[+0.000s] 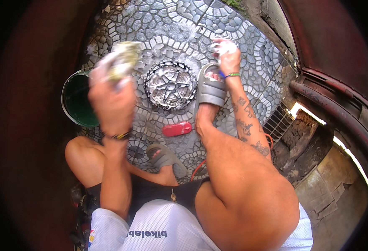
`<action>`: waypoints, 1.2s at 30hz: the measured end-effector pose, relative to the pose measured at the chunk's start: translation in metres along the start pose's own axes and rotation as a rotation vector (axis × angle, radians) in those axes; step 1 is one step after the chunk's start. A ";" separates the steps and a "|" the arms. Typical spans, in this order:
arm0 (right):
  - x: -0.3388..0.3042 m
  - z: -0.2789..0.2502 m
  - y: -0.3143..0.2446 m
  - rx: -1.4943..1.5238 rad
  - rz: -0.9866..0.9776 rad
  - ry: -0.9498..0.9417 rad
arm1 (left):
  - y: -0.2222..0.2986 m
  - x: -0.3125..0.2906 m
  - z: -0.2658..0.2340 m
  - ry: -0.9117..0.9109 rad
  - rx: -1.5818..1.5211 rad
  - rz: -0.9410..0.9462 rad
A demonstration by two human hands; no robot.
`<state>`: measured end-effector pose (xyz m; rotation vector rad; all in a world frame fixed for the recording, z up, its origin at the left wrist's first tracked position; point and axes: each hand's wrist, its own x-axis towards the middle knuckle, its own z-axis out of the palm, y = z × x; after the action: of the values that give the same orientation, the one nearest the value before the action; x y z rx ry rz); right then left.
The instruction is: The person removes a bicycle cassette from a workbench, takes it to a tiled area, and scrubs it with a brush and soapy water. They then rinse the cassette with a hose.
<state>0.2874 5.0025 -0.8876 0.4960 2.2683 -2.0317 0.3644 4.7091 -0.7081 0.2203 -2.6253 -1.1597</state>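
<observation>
The person squats over a cobble-patterned paved floor [251, 54], seen from above. In the centre of the frame, slightly above the middle, a soapy bicycle cassette [170, 85] lies flat on the floor, its toothed rings and star-shaped carrier wet with foam.

The left hand [111, 90] is raised in the upper left of the frame, blurred, and is clenched around a yellowish sponge [123, 60] that sticks out above the knuckles — well clear of the cassette, up and to its left. A dark bracelet sits on that wrist. Behind the hand, at the left edge of the paving, stands a green bucket [77, 104], partly hidden by the forearm.

The right hand [228, 56] is in the upper right of the centre, covered in white foam and closed around something small; what it grips is hidden by the suds, so I cannot tell what it is. Its wrist carries green and blue bands, and the forearm is tattooed.

A foot in a grey slide sandal [211, 90] rests just beside the cassette on its right. Below the cassette lies a red flat tool [177, 129], and lower still the other foot in a second grey sandal [167, 158]. At right, a floor drain grate [278, 121] sits by the wall.
</observation>
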 end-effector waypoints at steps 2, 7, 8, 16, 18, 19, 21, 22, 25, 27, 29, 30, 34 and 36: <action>0.036 -0.048 0.028 -0.499 -0.205 0.232 | -0.004 0.006 -0.040 0.149 0.207 -0.028; 0.058 -0.069 0.032 -0.438 -0.043 0.066 | -0.038 0.001 -0.098 -0.034 0.486 0.027; 0.056 -0.065 0.028 -0.474 -0.104 0.094 | -0.026 0.001 -0.091 -0.011 0.508 0.057; 0.024 -0.040 0.003 -0.863 -0.642 0.064 | 0.003 0.007 0.159 -0.347 -0.453 -0.261; 0.023 -0.035 0.014 -0.927 -0.675 -0.023 | -0.013 0.013 0.216 -0.373 -0.307 -0.245; 0.019 -0.034 0.017 -0.951 -0.607 -0.055 | -0.019 0.015 0.230 -0.372 -0.271 -0.255; 0.021 -0.031 0.012 -0.877 -0.661 0.013 | -0.027 0.020 0.251 -0.345 -0.210 -0.281; 0.020 -0.028 0.003 -0.806 -0.593 0.034 | -0.030 0.021 0.257 -0.318 -0.185 -0.296; 0.035 -0.037 0.007 -0.900 -0.561 0.033 | -0.031 0.018 0.270 -0.349 -0.176 -0.346; 0.043 -0.037 0.007 -0.993 -0.519 -0.020 | -0.033 0.021 0.277 -0.367 -0.160 -0.323; 0.046 -0.034 0.005 -1.028 -0.502 -0.096 | -0.037 0.023 0.281 -0.386 -0.170 -0.296; 0.048 -0.036 0.005 -1.048 -0.491 -0.132 | -0.038 0.023 0.284 -0.398 -0.177 -0.281; 0.041 -0.035 0.007 -0.758 -0.334 -0.124 | -0.034 0.019 0.281 -0.518 -0.508 -0.552; 0.029 -0.036 0.003 -0.622 -0.224 -0.140 | -0.027 0.009 0.272 -0.537 -0.800 -0.708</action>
<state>0.2674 5.0441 -0.8934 0.0521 2.7644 -1.2489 0.2761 4.8795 -0.9023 0.7884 -2.2316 -2.7058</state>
